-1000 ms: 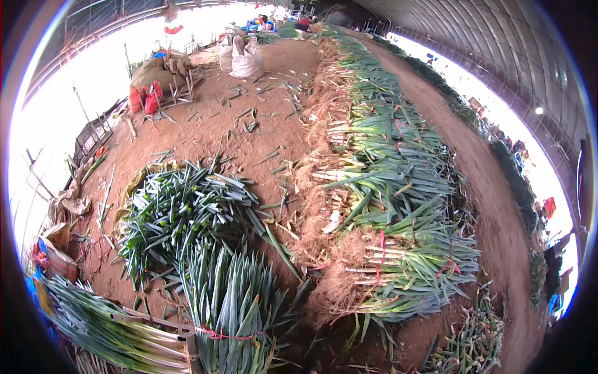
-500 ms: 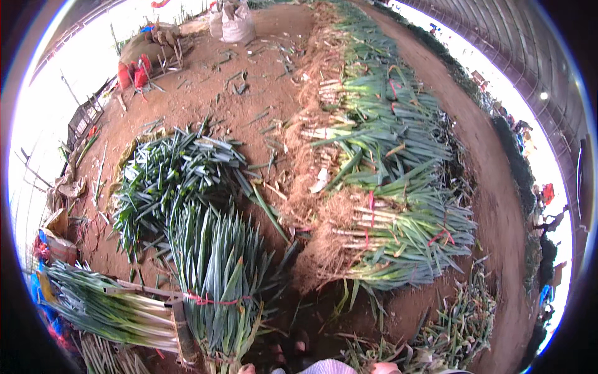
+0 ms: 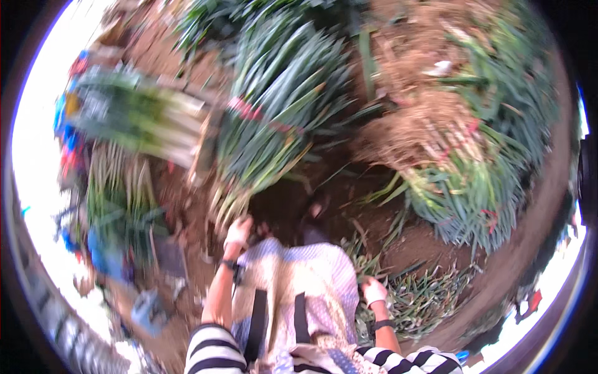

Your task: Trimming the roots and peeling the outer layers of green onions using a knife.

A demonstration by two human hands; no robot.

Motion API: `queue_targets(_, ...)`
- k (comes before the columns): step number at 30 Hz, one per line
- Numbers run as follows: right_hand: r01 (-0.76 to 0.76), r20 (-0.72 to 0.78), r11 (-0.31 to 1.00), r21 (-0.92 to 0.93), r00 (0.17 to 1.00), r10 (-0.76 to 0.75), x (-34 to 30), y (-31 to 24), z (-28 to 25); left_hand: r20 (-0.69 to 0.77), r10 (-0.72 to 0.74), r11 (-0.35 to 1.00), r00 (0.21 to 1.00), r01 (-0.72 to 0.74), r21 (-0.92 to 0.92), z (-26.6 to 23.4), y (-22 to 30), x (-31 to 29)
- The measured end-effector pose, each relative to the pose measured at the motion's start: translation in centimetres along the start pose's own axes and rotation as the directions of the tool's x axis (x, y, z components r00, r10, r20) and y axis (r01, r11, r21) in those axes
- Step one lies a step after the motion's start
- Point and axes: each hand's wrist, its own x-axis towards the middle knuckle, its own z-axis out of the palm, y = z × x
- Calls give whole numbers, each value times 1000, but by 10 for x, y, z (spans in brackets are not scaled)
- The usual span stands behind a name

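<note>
My left hand [image 3: 238,231] is closed at the pale stalk ends of a big bundle of green onions [image 3: 289,100], whose leaves fan away from me. Red ties cross the bundle's middle. Motion blur softens the fingers. My right hand [image 3: 374,291] hangs beside my patterned apron [image 3: 311,268], near a heap of loose onion leaves [image 3: 423,296]; blur hides how its fingers are set. To the left of the bundle, more green onions [image 3: 143,118] lie across a wooden frame [image 3: 205,146], white stalks toward the bundle.
Rooted, red-tied green onions [image 3: 461,168] lie in a thick row at the right. Another leafy pile [image 3: 212,19] shows beyond the bundle. At the left are further onion stalks [image 3: 121,187] and a blue-grey object [image 3: 149,311]. A dirt track [image 3: 529,237] runs along the right.
The view has tilted down and swung left, so the onions appear higher and farther right. Both hands and forearms have come into fuller view.
</note>
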Motion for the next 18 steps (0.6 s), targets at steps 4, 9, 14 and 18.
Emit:
queue_targets(4,11,20,999,-47,1000,-10,-1,-1,-4,21,-7,1000,1000,8,-26,-1,3,-14)
queue_targets(9,-11,60,979,-203,998,24,-9,-21,5,-86,-29,987,996,15,-158,-22,-79,-4)
queue_targets(14,-29,65,978,-209,997,44,-18,-43,26,-109,-77,967,991,48,-250,-48,-149,7)
queue_targets(18,46,15,968,-249,999,-43,-31,-70,40,-141,-61,955,988,17,-296,-75,-186,11)
